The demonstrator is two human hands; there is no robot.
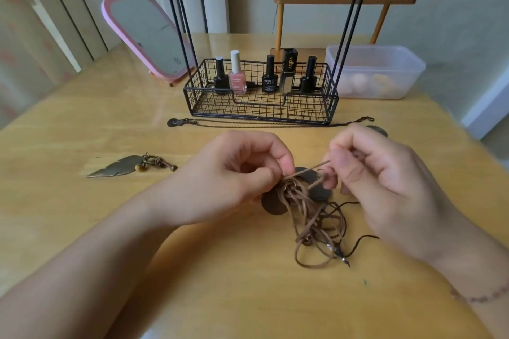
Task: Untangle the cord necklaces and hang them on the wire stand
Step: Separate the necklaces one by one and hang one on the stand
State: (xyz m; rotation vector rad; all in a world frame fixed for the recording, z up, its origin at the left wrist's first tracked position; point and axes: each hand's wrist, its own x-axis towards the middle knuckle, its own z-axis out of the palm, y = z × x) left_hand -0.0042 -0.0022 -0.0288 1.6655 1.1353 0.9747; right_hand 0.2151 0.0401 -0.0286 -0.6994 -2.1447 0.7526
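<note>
The cord necklaces lie bunched just above the surface, in front of the wire stand, with nothing hung yet. The left hand pinches the knot at the ring while the right hand pinches, it seems, one brown strand pulled taut. Best hold the knot still and ease that strand out slowly, without yanking the dark discs.

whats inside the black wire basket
Five bottles stand along the back of the basket: three black ones, a pink polish and a tall clear tube. The front wires partly cover their bases; a small dark item behind the pink polish is unclear.
</note>
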